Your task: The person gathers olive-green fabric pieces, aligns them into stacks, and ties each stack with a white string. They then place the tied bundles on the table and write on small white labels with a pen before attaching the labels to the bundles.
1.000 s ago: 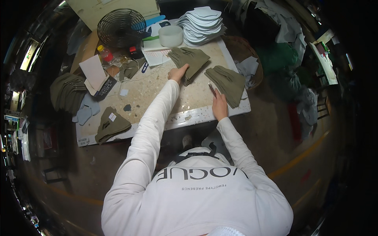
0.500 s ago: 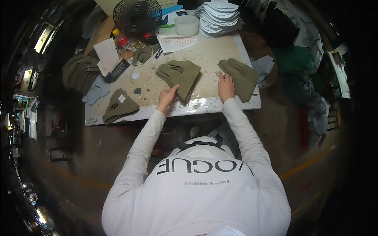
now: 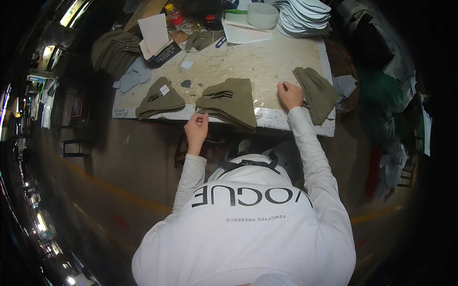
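A stack of olive-green cut fabric pieces point(image 3: 236, 102) lies at the table's near edge, with slits through its upper part. My left hand point(image 3: 196, 131) is at its lower left corner, fingers pinched together; whether they grip a ply or a thread is too small to tell. Between this stack and another olive fabric stack point(image 3: 315, 93) on the right, my right hand point(image 3: 290, 97) is curled closed over the table. What it holds, if anything, is hidden. On the left lies a third olive stack point(image 3: 160, 100) bearing a small white label point(image 3: 164, 90).
The pale worktable point(image 3: 267, 62) carries an open box point(image 3: 162, 52), more olive pieces point(image 3: 114, 52), light-blue scraps point(image 3: 133, 78), a red bottle point(image 3: 174, 16), a printed sheet point(image 3: 248, 34), a white round tub point(image 3: 262, 15) and stacked white pieces point(image 3: 303, 16). Green sacks point(image 3: 379, 88) stand beyond the right edge.
My left hand has drawn back toward me, to the table's edge. The middle stack is turned and nearer the edge. My right hand has curled closed, off the right stack. The view has shifted.
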Available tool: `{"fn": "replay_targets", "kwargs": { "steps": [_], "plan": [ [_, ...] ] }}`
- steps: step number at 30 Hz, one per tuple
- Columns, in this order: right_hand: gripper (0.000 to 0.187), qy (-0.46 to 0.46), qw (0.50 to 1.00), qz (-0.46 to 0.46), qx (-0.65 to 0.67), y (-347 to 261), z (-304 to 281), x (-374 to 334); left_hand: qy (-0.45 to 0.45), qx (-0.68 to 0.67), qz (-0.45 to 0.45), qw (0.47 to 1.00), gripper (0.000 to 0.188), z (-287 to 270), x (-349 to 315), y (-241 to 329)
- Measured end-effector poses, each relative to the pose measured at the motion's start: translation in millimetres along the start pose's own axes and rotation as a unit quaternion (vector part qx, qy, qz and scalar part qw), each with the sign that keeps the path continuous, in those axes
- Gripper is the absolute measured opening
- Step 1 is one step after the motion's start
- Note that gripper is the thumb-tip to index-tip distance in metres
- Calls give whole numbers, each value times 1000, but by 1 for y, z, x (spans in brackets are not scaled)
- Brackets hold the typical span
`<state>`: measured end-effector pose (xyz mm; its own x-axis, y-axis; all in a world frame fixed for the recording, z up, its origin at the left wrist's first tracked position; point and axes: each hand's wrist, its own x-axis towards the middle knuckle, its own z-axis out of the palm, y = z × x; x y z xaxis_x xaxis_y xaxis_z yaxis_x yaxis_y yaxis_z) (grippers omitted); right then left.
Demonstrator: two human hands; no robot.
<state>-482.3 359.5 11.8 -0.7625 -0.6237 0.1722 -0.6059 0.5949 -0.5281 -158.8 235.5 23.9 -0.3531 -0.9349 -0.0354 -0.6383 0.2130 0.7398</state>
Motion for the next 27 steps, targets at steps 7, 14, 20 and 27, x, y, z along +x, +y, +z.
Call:
{"fn": "replay_targets", "kwargs": {
  "steps": [7, 14, 20, 27],
  "plan": [
    [32, 132, 975, -179, -29, -14, -1, -7, -4, 13, 132, 991, 24, -16, 41, -33],
    [22, -21, 936, -316, 156, -77, -17, -76, 23, 113, 206, 972, 13, -66, 137, -7],
    [32, -112, 924, -337, 143, -95, -10, -95, 188, 242, 220, 926, 31, -78, 208, 36],
    [27, -178, 912, -317, 192, -86, -16, -77, 30, -133, 143, 980, 22, -42, 91, 46]
  ]
}}
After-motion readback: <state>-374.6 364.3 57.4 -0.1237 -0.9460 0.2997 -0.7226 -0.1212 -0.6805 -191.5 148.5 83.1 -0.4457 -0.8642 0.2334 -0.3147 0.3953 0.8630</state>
